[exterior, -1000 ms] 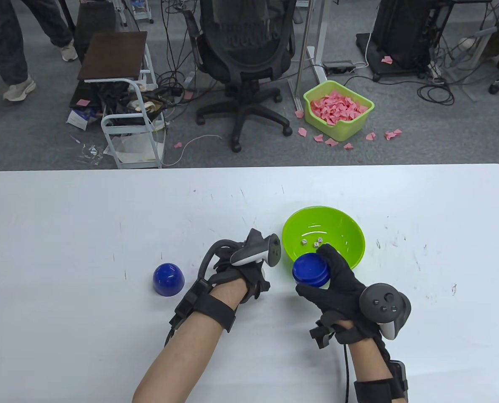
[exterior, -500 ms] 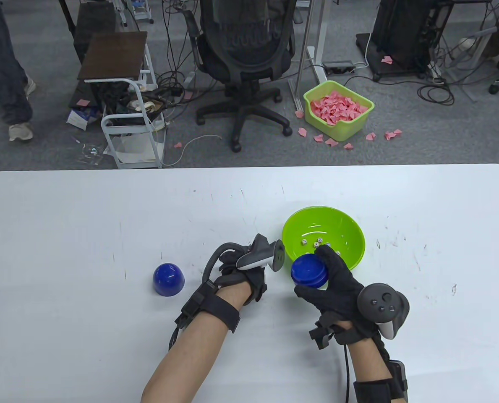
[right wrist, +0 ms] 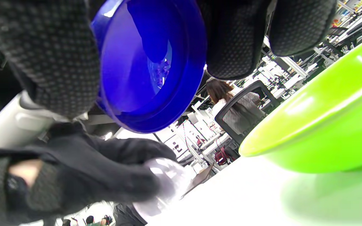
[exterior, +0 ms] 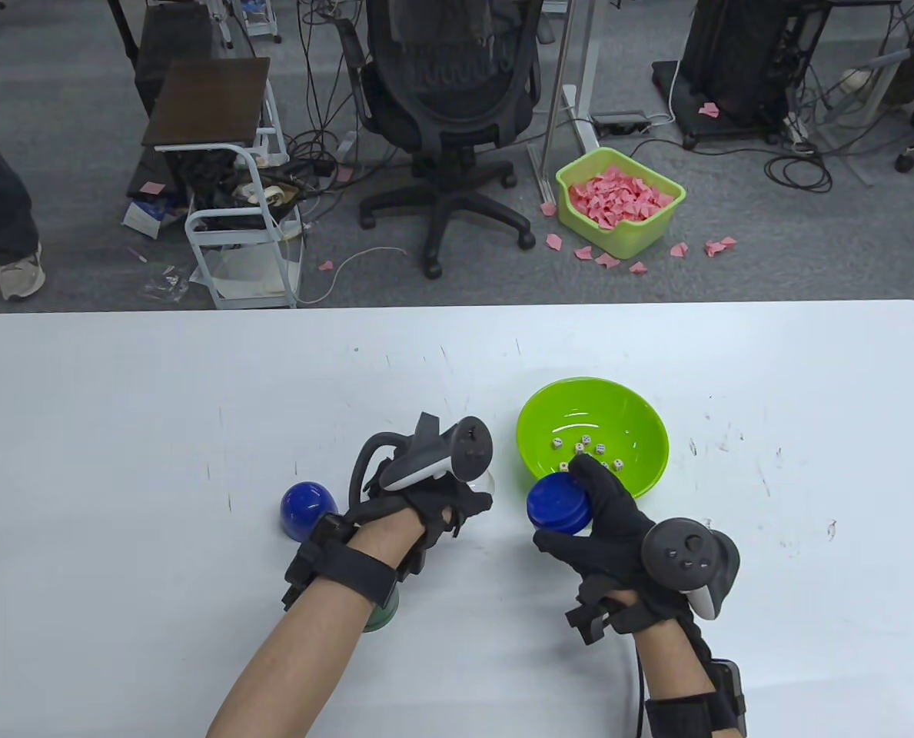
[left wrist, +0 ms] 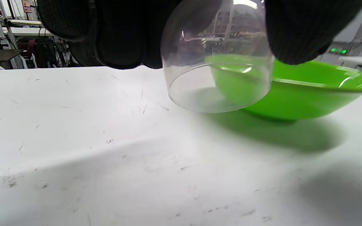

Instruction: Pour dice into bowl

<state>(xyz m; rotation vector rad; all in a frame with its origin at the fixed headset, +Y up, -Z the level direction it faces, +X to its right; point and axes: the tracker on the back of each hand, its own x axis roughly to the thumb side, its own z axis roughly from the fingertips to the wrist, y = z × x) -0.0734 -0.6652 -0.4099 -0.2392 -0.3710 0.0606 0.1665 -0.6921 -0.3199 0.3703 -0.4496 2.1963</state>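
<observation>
The green bowl [exterior: 645, 427] stands on the white table and holds several small white dice [exterior: 589, 449]. My right hand [exterior: 576, 500] grips a blue cup [exterior: 553, 503] just in front of the bowl's near-left rim. In the right wrist view the blue cup [right wrist: 149, 66] shows its open mouth, held by gloved fingers [right wrist: 237, 40] beside the bowl [right wrist: 319, 125]. My left hand [exterior: 464, 500] holds a clear plastic cup [left wrist: 218, 72] just above the table, left of the bowl [left wrist: 309, 91]. The clear cup looks empty.
A second blue dome-shaped cup [exterior: 303, 513] stands mouth down on the table left of my left hand. A dark green object [exterior: 382, 615] lies partly hidden under my left forearm. Beyond the table's far edge are an office chair, a cart and a bin of pink paper.
My left hand has drawn back to the left, away from the bowl, with the clear cup. My right hand shifted slightly left with the blue cup. More dice show in the bowl.
</observation>
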